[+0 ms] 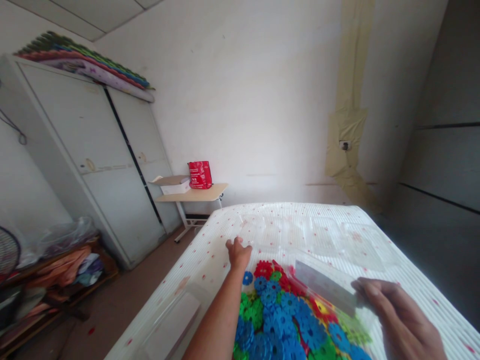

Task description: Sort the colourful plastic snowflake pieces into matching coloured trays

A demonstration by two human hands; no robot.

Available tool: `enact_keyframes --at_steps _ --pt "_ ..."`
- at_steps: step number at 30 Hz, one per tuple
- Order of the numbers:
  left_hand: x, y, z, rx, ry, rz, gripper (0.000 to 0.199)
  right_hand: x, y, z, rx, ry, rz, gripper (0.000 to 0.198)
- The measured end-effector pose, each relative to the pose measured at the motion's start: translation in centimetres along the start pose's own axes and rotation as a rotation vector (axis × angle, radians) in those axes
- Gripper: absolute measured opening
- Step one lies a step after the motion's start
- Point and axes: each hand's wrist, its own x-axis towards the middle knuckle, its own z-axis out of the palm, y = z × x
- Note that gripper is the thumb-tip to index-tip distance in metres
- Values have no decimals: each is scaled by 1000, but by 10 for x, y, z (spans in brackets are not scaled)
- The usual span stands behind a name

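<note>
My left hand (239, 252) reaches over the white dotted tablecloth, its fingers apart and nothing visible in them. Just beyond it, several clear plastic trays (290, 232) lie in a row. My right hand (399, 310) grips the end of a clear plastic box (326, 285) with a grey panel, holding it tilted above the table. Below and behind this box spreads a pile of gear-shaped plastic pieces (277, 315) in blue, red, green and yellow. One blue piece (247, 278) lies apart, close to my left wrist. The box hides part of the pile.
At the table's left edge lies another clear plastic container (172, 325) with a pale panel. Against the wall, a small table (210, 192) bears a red bag (200, 175) and a white box (175, 186). A grey cabinet (93, 150) stands at left, with rolled mats on top.
</note>
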Motion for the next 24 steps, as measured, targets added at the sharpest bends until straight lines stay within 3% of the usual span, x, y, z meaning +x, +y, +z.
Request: enact_keyframes --at_steps 5,9,13,17,21,24 --pt "-5 6 -13 -21 31 -10 59 0 -2 1 8 -7 13 40" --pt "-18 22 -38 -85 -3 106 48 -1 2 3 63 -50 83 39" --pt "-50 36 -67 -202 -228 262 23 -3 10 10 318 -128 244 36" --pt "-95 37 -92 -466 -649 330 34 -8 9 18 539 -195 339 33" --pt "-133 22 -111 -598 -731 241 29 -12 -1 21 459 -236 348 32" --pt "-151 -2 -128 -732 -785 150 26 -15 -3 21 323 -372 282 33"
